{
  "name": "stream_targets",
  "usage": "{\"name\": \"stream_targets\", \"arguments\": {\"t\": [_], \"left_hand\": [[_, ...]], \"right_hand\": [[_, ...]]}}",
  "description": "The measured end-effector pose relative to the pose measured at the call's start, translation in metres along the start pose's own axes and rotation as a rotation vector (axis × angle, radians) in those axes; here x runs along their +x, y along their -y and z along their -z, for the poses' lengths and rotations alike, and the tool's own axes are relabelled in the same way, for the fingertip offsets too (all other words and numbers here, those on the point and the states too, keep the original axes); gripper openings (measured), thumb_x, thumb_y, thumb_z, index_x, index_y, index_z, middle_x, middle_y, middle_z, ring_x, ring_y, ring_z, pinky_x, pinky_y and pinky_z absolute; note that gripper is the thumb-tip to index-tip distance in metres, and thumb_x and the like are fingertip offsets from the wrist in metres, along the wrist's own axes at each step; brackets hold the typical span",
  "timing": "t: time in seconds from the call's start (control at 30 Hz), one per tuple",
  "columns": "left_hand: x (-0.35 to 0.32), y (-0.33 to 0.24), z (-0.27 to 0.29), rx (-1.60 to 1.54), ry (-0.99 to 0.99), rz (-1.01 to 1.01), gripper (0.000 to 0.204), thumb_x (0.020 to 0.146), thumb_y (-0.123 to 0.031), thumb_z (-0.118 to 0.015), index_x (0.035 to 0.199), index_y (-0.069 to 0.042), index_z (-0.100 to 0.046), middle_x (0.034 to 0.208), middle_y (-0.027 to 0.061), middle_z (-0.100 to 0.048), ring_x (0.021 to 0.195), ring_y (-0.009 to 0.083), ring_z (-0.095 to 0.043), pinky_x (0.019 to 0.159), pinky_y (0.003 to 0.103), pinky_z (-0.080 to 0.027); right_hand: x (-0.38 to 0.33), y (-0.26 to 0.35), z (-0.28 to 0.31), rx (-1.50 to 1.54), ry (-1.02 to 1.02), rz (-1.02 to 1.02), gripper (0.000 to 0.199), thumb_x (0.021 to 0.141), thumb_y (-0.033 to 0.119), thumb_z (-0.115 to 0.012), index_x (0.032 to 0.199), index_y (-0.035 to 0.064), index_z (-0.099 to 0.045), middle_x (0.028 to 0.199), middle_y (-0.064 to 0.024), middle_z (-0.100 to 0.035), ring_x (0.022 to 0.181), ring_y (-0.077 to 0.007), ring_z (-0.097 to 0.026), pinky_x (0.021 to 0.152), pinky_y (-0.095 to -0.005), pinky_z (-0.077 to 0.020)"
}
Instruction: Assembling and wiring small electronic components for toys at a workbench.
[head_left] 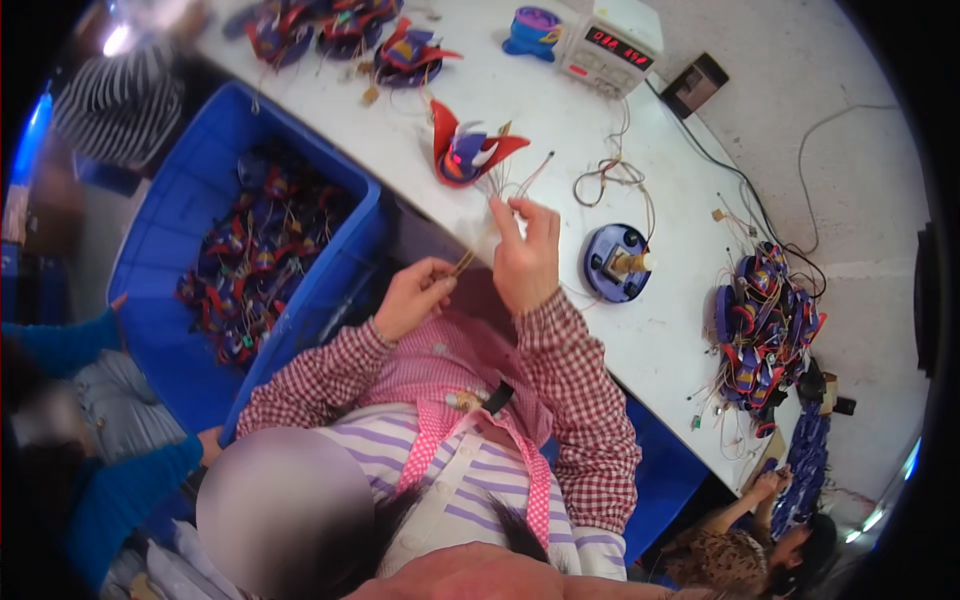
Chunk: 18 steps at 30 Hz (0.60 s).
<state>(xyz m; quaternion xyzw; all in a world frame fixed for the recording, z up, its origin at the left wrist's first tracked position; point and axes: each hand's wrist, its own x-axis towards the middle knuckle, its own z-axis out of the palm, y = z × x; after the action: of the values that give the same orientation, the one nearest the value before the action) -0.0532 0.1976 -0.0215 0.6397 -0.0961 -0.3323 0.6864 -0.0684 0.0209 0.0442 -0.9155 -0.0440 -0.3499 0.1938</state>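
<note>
A red and purple toy part (468,150) with white horn-like pieces and a glowing pink spot sits on the white table in front of me. Thin wires (503,182) trail from it toward my right hand (528,252), whose thumb and forefinger are pinched at their ends. Lower and to the left, my left hand (412,297) pinches a thin yellow-brown wire (464,262) near the table's edge. Whether this wire joins the toy part is not clear. To the right of my right hand lies a round blue-purple base (614,262) with black knobs and a tan piece on top.
A white power supply (612,48) with a red display stands at the back, beside a blue and purple cup-like piece (533,33). Wired toy parts pile up at right (765,335) and far left (405,55). A blue bin (150,250) holds more. Other people are at both sides.
</note>
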Motion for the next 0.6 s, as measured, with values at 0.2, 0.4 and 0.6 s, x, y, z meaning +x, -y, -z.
{"name": "stream_targets", "arguments": {"t": [0.2, 0.4, 0.6], "left_hand": [[-0.005, 0.01, -0.003, 0.252, -0.099, -0.316, 0.021, 0.084, -0.004, -0.059, 0.104, 0.0, -0.06, 0.087, 0.005, -0.058, 0.061, 0.0105, -0.051, 0.054, 0.02, -0.041], [0.006, -0.041, -0.02, 0.532, -0.207, -0.606, 0.021, 0.078, 0.001, -0.063, 0.098, -0.001, -0.061, 0.087, 0.0074, -0.057, 0.063, 0.0155, -0.052, 0.058, 0.024, -0.043], [0.058, -0.05, -0.032, 0.741, -0.102, -0.929, 0.014, 0.078, -0.001, -0.063, 0.092, -0.002, -0.062, 0.09, 0.0085, -0.056, 0.065, 0.0214, -0.052, 0.06, 0.027, -0.045]], "right_hand": [[-0.028, 0.044, 0.052, 0.358, 0.051, 0.075, 0.038, 0.067, -0.009, -0.061, 0.104, 0.0001, -0.063, 0.092, -0.0117, -0.056, 0.068, -0.0235, -0.053, 0.059, -0.0284, -0.0449], [-0.099, 0.024, 0.074, 0.293, 0.046, -0.267, 0.027, 0.074, -0.008, -0.061, 0.101, -0.0002, -0.063, 0.088, -0.0102, -0.057, 0.065, -0.0203, -0.053, 0.056, -0.0256, -0.0433], [-0.118, 0.006, 0.111, 0.204, -0.006, -0.477, 0.021, 0.078, -0.007, -0.06, 0.098, -0.0009, -0.062, 0.088, -0.0107, -0.057, 0.067, -0.0184, -0.053, 0.058, -0.0245, -0.0435]]}}
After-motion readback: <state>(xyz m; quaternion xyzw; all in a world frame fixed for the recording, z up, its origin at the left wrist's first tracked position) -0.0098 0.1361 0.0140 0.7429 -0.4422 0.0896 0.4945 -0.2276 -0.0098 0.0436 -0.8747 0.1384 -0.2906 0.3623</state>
